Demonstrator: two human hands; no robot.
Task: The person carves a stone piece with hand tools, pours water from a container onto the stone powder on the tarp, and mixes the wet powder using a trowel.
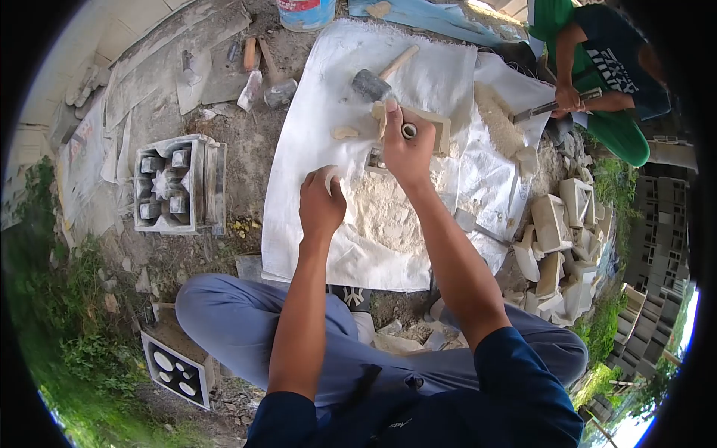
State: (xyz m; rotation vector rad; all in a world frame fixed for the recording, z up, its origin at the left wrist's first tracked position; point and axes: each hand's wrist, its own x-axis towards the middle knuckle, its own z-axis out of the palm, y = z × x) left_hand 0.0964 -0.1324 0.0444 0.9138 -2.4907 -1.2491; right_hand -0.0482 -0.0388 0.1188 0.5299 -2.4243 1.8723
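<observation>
My right hand point(409, 145) is closed round a tool with a round, hollow end point(408, 131). It is over the near left part of a pale rectangular block point(432, 133); the tool's lower part is hidden. To the left, my left hand point(321, 205) is low over the white sheet point(295, 164), fingers curled round something pale that I cannot make out. Crumbled pale material point(385, 213) lies between my forearms. A mallet with a dark head point(371, 86) rests beyond my right hand, and a small pale chunk point(345, 132) lies between the hands.
A metal mould point(183, 184) stands at the left, with hand tools point(280, 91) beyond it. Broken pale blocks point(553, 224) are heaped at the right. A co-worker point(612, 67) at the upper right holds a long tool point(534, 112). A bucket point(306, 13) stands at the top.
</observation>
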